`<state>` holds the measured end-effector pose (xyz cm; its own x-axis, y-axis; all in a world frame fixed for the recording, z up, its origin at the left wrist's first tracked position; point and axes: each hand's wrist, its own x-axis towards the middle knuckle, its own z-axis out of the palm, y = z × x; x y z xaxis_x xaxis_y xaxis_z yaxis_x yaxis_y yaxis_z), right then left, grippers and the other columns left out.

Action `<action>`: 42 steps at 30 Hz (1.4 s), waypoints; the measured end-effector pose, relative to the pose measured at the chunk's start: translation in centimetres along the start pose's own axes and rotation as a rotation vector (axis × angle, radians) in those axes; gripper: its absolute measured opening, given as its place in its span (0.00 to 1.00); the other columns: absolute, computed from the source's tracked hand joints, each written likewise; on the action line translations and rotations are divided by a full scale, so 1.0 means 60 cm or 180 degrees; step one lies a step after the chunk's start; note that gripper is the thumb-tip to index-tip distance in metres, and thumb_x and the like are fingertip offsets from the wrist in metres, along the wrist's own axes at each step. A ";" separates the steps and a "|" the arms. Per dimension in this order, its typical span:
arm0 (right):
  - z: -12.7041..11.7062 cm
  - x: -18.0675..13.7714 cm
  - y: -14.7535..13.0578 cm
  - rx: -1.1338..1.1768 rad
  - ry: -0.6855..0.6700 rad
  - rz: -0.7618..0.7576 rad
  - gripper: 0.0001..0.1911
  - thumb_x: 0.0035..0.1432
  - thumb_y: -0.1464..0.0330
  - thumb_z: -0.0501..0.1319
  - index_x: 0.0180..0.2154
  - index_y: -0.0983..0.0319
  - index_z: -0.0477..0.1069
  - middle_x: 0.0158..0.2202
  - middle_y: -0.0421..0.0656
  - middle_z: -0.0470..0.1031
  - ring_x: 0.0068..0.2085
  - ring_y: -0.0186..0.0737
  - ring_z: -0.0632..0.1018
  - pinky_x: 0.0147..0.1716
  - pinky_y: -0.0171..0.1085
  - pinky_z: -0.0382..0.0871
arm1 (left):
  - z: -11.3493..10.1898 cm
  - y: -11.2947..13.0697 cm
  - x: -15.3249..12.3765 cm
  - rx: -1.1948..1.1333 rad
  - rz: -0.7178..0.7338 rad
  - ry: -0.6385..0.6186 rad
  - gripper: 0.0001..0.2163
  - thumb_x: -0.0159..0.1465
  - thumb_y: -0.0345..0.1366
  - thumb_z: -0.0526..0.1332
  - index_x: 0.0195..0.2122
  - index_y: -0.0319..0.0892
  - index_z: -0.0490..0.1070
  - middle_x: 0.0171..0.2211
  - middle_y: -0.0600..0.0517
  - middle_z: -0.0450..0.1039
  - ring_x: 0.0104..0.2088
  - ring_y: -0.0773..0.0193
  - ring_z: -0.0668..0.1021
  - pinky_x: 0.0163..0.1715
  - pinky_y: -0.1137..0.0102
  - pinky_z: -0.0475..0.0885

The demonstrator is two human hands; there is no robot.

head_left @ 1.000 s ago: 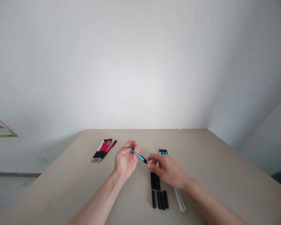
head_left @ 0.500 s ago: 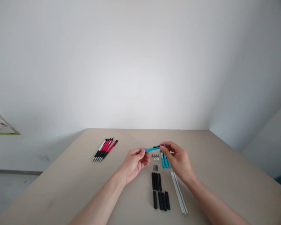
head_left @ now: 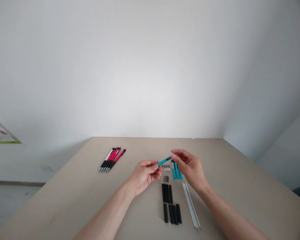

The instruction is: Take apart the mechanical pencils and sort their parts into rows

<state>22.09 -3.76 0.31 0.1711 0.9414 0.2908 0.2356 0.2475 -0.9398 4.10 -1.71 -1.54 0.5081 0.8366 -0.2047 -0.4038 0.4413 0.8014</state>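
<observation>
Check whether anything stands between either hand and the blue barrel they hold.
Nothing visible does: the left hand grips one end of the barrel, and the right hand has its thumb and finger at the other.

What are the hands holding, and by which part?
A blue pen barrel: left hand at its plain end, right hand at its black-clip end.

bare lane on table [head_left: 72,203] between pen bundle [head_left: 111,160] and left hand [head_left: 147,175]. gap to right hand [head_left: 190,165] spanned by blue barrel [head_left: 164,161]; black tubes [head_left: 171,210], white rods [head_left: 190,207] obstruct nearer side. wall [head_left: 155,83] bars far edge.
</observation>
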 end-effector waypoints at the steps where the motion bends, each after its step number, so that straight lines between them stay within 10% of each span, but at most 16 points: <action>1: 0.001 0.000 -0.002 0.0104 0.0006 0.0132 0.22 0.50 0.55 0.62 0.39 0.66 0.72 0.25 0.41 0.70 0.21 0.31 0.66 0.18 0.31 0.60 | -0.001 -0.001 0.001 0.0041 0.0028 -0.0005 0.03 0.58 0.24 0.60 0.34 0.31 0.72 0.29 0.44 0.74 0.24 0.70 0.75 0.26 0.76 0.72; 11: -0.062 0.044 0.034 -0.0098 0.0840 0.0392 0.20 0.52 0.64 0.56 0.44 0.65 0.72 0.23 0.39 0.69 0.21 0.32 0.69 0.21 0.33 0.64 | -0.013 -0.011 0.011 0.0396 0.0282 0.0232 0.10 0.52 0.33 0.68 0.32 0.32 0.73 0.27 0.47 0.73 0.23 0.71 0.72 0.23 0.76 0.68; 18: -0.089 0.062 0.075 -0.2435 0.0142 0.0841 0.15 0.49 0.72 0.55 0.37 0.65 0.77 0.29 0.45 0.77 0.32 0.40 0.76 0.32 0.35 0.67 | -0.016 -0.013 0.016 0.0640 0.0402 0.0411 0.14 0.47 0.35 0.70 0.32 0.32 0.74 0.23 0.51 0.70 0.21 0.71 0.70 0.21 0.76 0.65; 42: -0.067 0.055 0.076 -0.2774 -0.0246 0.0707 0.08 0.50 0.70 0.60 0.32 0.62 0.77 0.30 0.44 0.78 0.34 0.39 0.77 0.34 0.33 0.66 | -0.009 -0.011 0.009 0.3633 0.1243 0.0715 0.07 0.55 0.32 0.60 0.31 0.40 0.77 0.27 0.52 0.75 0.25 0.67 0.72 0.28 0.74 0.66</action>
<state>27.56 -0.44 -2.32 0.2418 0.9673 0.0763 0.8517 -0.1738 -0.4944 4.23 -1.39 -2.50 0.3143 0.9361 0.1577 0.4556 -0.2945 0.8401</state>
